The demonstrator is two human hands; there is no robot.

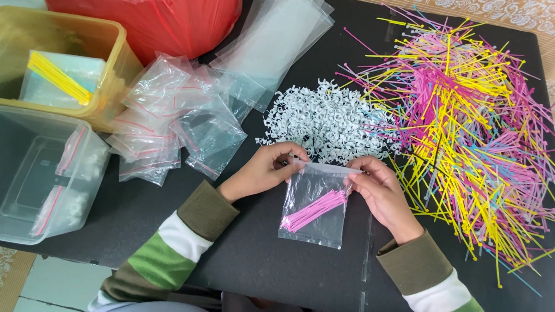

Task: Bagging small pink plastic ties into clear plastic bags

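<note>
My left hand [265,168] and my right hand [380,192] pinch the two top corners of a small clear zip bag [316,205] that lies on the black table [272,263]. Inside the bag sits a bundle of pink cable ties [314,210]. Just beyond my hands lies a heap of white plastic clips [330,119]. To the right spreads a large loose pile of pink, yellow and blue cable ties [475,122].
A stack of empty clear zip bags [178,116] lies left of the clips, longer clear bags [277,36] behind them. A red plastic bag [146,10] sits at the back. A yellow tub [54,62] and a clear tub [29,174] stand at the left edge.
</note>
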